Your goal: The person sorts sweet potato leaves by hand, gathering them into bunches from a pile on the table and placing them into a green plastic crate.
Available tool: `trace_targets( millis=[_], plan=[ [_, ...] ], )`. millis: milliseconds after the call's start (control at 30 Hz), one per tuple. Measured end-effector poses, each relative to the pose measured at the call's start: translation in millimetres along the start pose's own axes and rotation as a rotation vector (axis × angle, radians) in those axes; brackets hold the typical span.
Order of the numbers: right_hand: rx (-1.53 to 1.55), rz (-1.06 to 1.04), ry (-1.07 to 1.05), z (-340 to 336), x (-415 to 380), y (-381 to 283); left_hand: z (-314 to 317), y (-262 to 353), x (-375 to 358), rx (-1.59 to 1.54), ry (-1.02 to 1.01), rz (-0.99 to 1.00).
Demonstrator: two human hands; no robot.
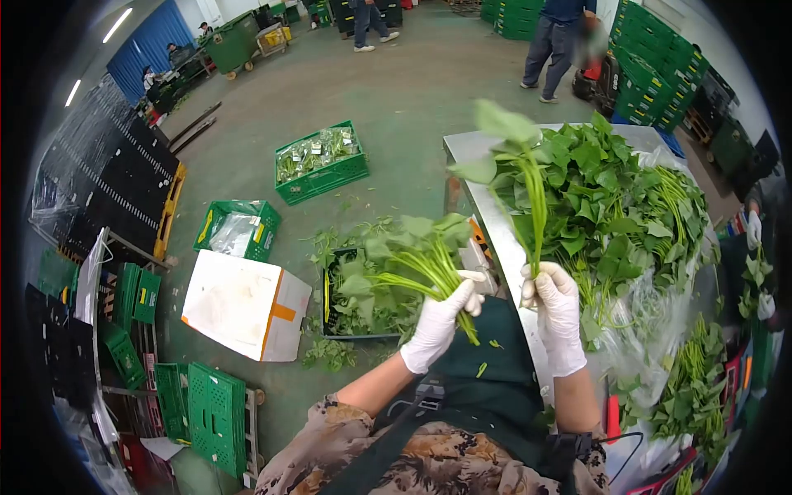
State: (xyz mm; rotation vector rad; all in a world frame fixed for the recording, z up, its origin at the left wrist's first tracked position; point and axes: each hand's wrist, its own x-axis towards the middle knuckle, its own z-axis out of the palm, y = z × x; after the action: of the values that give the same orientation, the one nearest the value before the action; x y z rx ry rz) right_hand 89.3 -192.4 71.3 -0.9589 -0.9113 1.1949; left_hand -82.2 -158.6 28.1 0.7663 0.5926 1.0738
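In a white glove, my left hand is closed round the stems of a bunch of leafy greens, whose leaves point up and to the left. My right hand, also gloved, pinches a smaller bunch of long green stems held upright, its top leaves blurred. A large heap of leafy greens lies on the metal table at the right. Below my left hand, a dark crate on the floor holds loose greens. Small green bits hang in the air near the left bunch's stem ends.
A white box and a green crate stand on the floor at the left. Another green crate holds packed greens. Clear plastic lies on the table. Several people are in the background; a gloved co-worker's hand shows at the far right.
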Motion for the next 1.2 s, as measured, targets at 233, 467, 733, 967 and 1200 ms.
trace_targets(
  millis=[233, 467, 733, 967, 1200],
  plan=[
    [-0.161, 0.261, -0.115, -0.3, -17.9, 38.9, 2.6, 4.0, -3.0, -0.043, -0.178, -0.021],
    [-0.146, 0.208, -0.044, -2.9, -25.8, 47.0, 6.1, 10.3, -3.6, -0.026, -0.244, -0.066],
    [-0.019, 0.201, 0.006, -4.9, -27.5, 55.0, 5.5, 13.1, -4.2, -0.039, -0.264, -0.049],
    [-0.139, 0.306, 0.044, 12.2, -35.9, 44.9, 15.1, 7.5, -8.7, -0.032, -0.184, -0.054],
    [-0.952, -0.236, -0.015, -27.1, -46.4, 27.9, 5.6, -3.5, 2.6, -0.310, -0.025, -0.147]
  ],
)
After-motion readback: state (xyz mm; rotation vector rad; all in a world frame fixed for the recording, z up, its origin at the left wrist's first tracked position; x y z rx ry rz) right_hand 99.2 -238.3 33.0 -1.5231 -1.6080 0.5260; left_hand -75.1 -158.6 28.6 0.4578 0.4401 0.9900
